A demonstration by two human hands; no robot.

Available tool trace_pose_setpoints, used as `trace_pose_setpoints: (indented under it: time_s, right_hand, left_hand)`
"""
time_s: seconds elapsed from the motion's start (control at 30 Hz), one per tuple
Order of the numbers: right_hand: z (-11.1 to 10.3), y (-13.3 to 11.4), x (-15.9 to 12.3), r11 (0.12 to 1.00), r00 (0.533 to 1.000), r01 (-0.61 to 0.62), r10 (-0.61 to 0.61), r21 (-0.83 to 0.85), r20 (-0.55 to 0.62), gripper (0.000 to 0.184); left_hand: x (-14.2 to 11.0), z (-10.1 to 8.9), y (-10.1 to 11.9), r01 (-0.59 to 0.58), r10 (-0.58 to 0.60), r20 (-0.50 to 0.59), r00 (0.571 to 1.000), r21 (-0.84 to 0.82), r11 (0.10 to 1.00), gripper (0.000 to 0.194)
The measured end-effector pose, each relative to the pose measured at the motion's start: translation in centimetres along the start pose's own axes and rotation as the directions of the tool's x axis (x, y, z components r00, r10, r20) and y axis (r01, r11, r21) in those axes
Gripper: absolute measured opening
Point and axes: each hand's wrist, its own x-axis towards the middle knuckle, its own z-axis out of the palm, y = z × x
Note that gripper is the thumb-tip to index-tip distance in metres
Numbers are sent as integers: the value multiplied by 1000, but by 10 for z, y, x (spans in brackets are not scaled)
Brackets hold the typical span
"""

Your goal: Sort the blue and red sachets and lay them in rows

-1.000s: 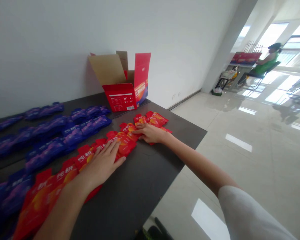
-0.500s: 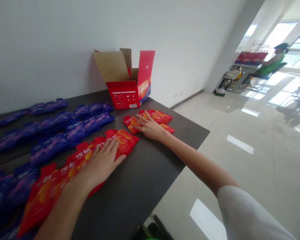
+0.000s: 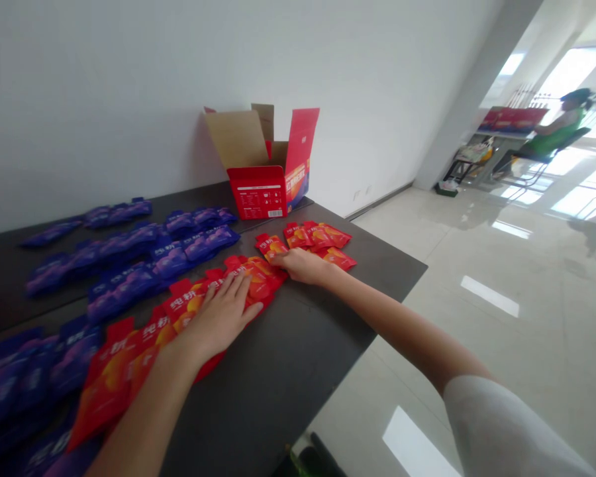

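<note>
From my feed, the red sachets [image 3: 198, 301] run in a slanting row along the dark tabletop [image 3: 288, 377], from the bottom left of the view up to a looser cluster near the far corner. My left hand [image 3: 222, 315] lies palm down on the row, its fingers [image 3: 230, 291] spread and flat, not closed on anything. My right hand [image 3: 302, 266], with a white sleeve [image 3: 506, 430] farther up that arm, reaches across from the right, its fingers [image 3: 279, 260] extended and resting on the sachets without any pinch that I can see. I judge these sachets to be light, soft and slick, so they should flex under pressure and slide over one another where they overlap. The firmest place to take hold looks like the flat sealed top tab, not the filled belly. Purple sachets [image 3: 169, 262] lie in rows just beside the red ones, farther left. Behind them, against the wall, stands an open red carton [image 3: 258, 192] with its flaps up. A sliver of red shows inside, but from this angle I cannot tell what it holds.
</note>
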Motion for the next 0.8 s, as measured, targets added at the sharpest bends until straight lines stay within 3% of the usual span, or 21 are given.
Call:
trace_pose_setpoints:
  time_s: [0.23, 0.43, 0.63, 0.73, 0.8]
  right_hand:
    - [-7, -7, -16, 999, 999, 9, -10, 47, 35, 36]
    - [-6, -9, -23, 998, 1000, 2, -2, 59, 5, 37]
    - [-3, -13, -28, 990, 998, 51, -48, 131, -29, 38]
    - [-3, -13, -32, 987, 998, 44, -36, 153, -55, 38]
    - [-3, -14, -34, 986, 997, 42, -31, 160, -66, 36]
  left_hand:
    - [11, 5, -15, -88, 86, -29, 996, -75, 993, 72]
    - [9, 7, -16, -98, 88, -97, 991, -110, 989, 73]
    - [-15, -2, -2, -80, 44, -228, 973, -149, 986, 75]
    - [-32, -6, -12, -64, 6, -306, 952, -178, 982, 74]
    - [-40, -4, -27, 16, -75, -284, 956, -207, 978, 72]
